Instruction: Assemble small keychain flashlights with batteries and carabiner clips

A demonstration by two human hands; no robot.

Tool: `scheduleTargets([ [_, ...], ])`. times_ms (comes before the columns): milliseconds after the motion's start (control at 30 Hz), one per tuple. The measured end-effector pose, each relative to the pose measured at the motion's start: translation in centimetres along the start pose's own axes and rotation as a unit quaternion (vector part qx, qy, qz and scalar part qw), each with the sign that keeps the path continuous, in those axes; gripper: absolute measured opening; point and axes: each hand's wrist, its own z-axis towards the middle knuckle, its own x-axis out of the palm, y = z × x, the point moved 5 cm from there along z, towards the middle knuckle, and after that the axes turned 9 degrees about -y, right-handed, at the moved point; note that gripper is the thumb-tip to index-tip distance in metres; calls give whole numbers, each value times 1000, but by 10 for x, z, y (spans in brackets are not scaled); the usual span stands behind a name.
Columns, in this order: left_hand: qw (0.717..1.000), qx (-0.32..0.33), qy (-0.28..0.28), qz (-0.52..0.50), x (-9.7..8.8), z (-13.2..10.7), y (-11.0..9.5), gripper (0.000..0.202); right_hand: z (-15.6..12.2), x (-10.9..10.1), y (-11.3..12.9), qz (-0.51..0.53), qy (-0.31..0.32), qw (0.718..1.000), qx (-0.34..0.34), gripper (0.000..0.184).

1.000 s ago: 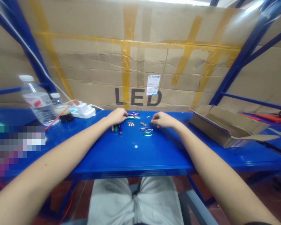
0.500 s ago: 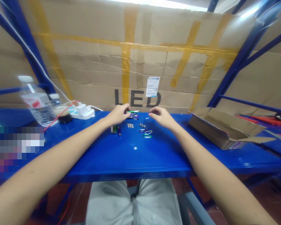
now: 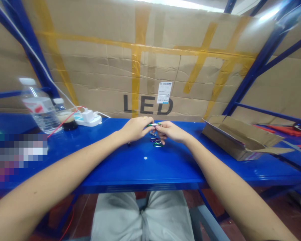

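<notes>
A slim green tube with a silver section (image 3: 154,125) is held level above the blue table (image 3: 115,174). My left hand (image 3: 137,128) is closed on its left end. From the other side, my right hand (image 3: 171,131) pinches the right end, its lower fingers curled beneath. Just below my right fingers lie small carabiners: a purple one (image 3: 153,139), a green one (image 3: 158,145) and a silver one partly hidden. Several small metal pieces (image 3: 152,133) show between my hands. My left hand covers most of the other small parts on its side.
An open cardboard box (image 3: 240,140) stands at the right. To the left are a water bottle (image 3: 40,110), a small bottle of dark liquid (image 3: 67,122) and a white power strip (image 3: 90,119) with cables. A large cardboard sheet (image 3: 102,73) rises behind the table.
My left hand has moved right with the green tube. My right hand has come in, and its fingers have closed on the tube's other end.
</notes>
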Motion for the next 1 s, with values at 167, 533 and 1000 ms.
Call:
scheduleTargets([
  [167,996,-9,13,87,5,1,2,28,0,-4,6,-137,-55,988,-35,31],
  [533,941,-234,3,-246,22,0,20,43,-3,-15,23,-334,-180,903,-202,24],
  [1000,957,-265,-35,-112,25,-13,85,18,1,-19,17,-353,-182,904,-155,28],
])
